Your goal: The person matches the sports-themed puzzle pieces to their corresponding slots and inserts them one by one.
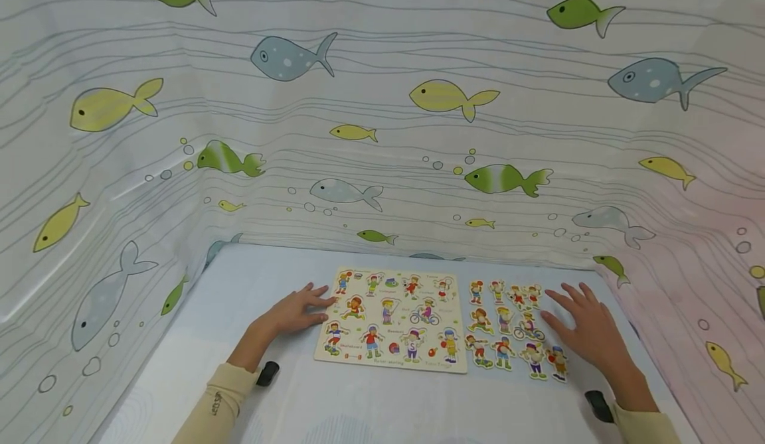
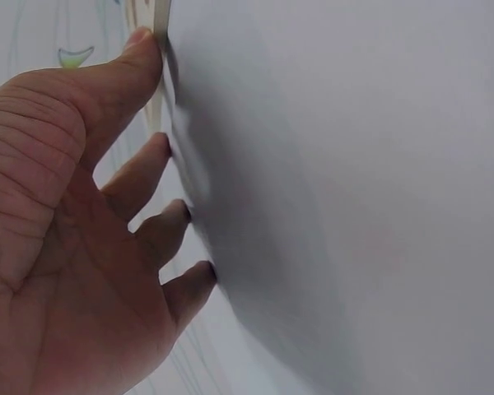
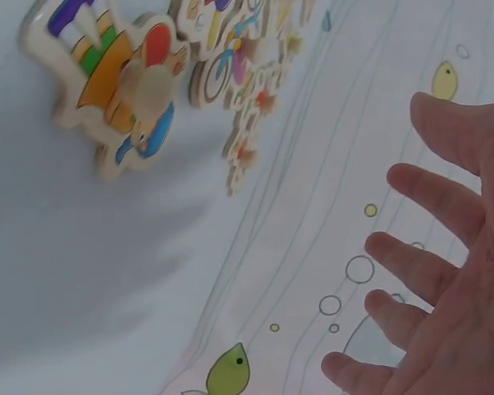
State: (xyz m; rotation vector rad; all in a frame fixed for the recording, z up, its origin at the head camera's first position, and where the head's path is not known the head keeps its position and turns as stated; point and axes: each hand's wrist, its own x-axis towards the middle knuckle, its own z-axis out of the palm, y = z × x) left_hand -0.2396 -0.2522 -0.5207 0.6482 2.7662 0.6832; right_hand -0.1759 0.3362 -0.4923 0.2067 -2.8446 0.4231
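Observation:
A flat wooden puzzle board [image 1: 372, 299] printed with children playing sports lies on the table. My left hand [image 1: 299, 310] is at its left edge, fingers spread. In the left wrist view the thumb [image 2: 136, 70] meets the board's pale edge and the other fingertips rest on the tabletop. Right of the board, several cut-out wooden figure pieces with knobs lie in rough rows, among them a bicycle rider [image 1: 528, 326] and a basketball player [image 3: 132, 90]. My right hand [image 1: 588, 330] hovers beside the pieces with spread fingers and holds nothing.
The pale blue tabletop [image 1: 382, 407] extends in front of the board. A white fish-patterned curtain [image 1: 382, 158] surrounds the table at the back and both sides. Each wrist wears a small black device, one on the left [image 1: 267, 373] and one on the right [image 1: 599, 406].

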